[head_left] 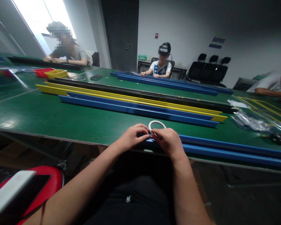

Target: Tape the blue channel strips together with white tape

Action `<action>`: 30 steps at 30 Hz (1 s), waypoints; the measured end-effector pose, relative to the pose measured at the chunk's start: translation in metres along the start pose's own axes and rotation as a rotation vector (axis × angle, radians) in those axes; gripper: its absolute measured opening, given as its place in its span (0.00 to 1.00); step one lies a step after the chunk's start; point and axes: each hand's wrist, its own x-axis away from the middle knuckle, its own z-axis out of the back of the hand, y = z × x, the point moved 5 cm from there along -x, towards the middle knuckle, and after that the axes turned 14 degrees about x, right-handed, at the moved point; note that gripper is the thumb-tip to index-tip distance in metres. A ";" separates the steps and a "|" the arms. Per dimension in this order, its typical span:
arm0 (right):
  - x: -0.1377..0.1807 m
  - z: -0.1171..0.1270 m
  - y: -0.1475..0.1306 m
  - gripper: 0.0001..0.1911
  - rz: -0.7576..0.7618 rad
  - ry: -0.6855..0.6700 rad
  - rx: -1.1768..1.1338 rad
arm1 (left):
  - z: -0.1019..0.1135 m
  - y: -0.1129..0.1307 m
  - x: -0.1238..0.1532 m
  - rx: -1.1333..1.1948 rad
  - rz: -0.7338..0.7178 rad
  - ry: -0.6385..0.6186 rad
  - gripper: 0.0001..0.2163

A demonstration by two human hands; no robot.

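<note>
My left hand and my right hand meet at the near edge of the green table, both with fingers curled. Between them they pinch a white ring that stands up above the fingertips, together with a small dark piece I cannot make out. Under the hands lies the end of a long blue rail running to the right along the table edge.
Long blue, yellow and black rails lie side by side across the table. Clear plastic bags sit at the right. Red and yellow trays stand far left. Three other people sit at the far sides. A red stool holds a phone.
</note>
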 end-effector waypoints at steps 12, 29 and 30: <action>0.000 0.000 0.000 0.10 0.002 -0.009 -0.026 | -0.001 0.000 0.000 -0.047 -0.002 0.002 0.08; 0.001 0.000 0.000 0.10 0.014 0.032 -0.032 | -0.002 0.001 0.002 -0.045 -0.029 -0.014 0.07; 0.001 0.000 0.000 0.10 0.014 0.032 -0.040 | -0.002 0.001 0.001 -0.038 -0.034 -0.013 0.07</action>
